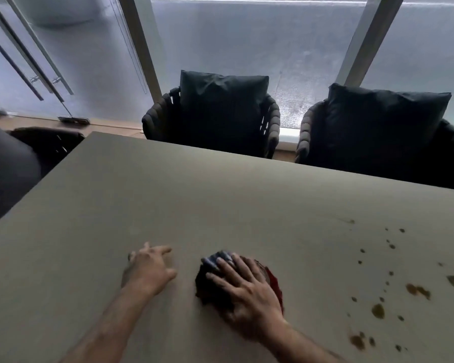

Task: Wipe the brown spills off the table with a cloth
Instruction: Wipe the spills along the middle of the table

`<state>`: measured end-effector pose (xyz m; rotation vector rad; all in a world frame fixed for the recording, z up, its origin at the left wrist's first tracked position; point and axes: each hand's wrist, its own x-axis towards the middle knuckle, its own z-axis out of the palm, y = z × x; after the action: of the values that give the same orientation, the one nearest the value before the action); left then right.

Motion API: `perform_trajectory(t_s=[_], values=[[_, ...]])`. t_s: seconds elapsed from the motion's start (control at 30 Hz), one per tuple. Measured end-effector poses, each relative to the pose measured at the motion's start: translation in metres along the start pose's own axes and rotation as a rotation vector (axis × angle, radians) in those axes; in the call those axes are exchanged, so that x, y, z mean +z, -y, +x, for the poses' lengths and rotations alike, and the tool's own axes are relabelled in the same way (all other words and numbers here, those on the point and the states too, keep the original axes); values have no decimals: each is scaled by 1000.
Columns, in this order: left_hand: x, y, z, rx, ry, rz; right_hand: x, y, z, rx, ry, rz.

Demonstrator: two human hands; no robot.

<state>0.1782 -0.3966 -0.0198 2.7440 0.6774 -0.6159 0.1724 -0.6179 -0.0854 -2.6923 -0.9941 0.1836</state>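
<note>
A bunched dark cloth (207, 284) with blue and red patches lies on the grey table (194, 200) near its front edge. My right hand (247, 289) lies flat on top of the cloth, fingers spread and straight, pressing it down. My left hand (147, 268) rests on the bare table to the left of the cloth, fingers loosely spread, holding nothing. Brown spills (378, 310) dot the table to the right of the cloth, from small drops further back to bigger blots (418, 290) near the right edge of the view.
Two dark wicker chairs with cushions (220, 111) (378, 129) stand along the table's far edge, before a glass wall. Another dark chair (45, 145) stands at the table's left end.
</note>
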Motion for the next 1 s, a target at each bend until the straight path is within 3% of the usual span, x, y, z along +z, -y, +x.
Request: perform_trajectory(t_s=[0.07, 0.13, 0.23, 0.3, 0.4, 0.53, 0.7, 0.77, 0.87, 1.0], values=[[-4, -2, 3, -14, 12, -10, -3, -33, -28, 37, -62, -11], [-3, -2, 6, -9, 28, 6, -16, -70, -25, 223, -86, -37], [-1, 2, 5, 14, 13, 12, -32, -98, 35, 476, -67, -39], [0, 9, 1, 39, -30, -62, -32, -94, 88, 536, -68, -3], [3, 25, -8, 42, -161, -260, -26, -61, 154, 445, -30, 25], [11, 58, -19, -64, -321, -307, -4, 12, 184, 158, 20, 11], [15, 82, -27, -125, -302, -287, 19, 78, 116, -187, 118, -46], [17, 85, -31, -78, -238, -261, 23, 84, 67, -212, 85, -43], [15, 101, -37, -23, -129, -183, 17, 59, 25, -9, 1, 19], [13, 134, -50, -17, -71, -83, 9, 60, 43, 343, -12, 12]])
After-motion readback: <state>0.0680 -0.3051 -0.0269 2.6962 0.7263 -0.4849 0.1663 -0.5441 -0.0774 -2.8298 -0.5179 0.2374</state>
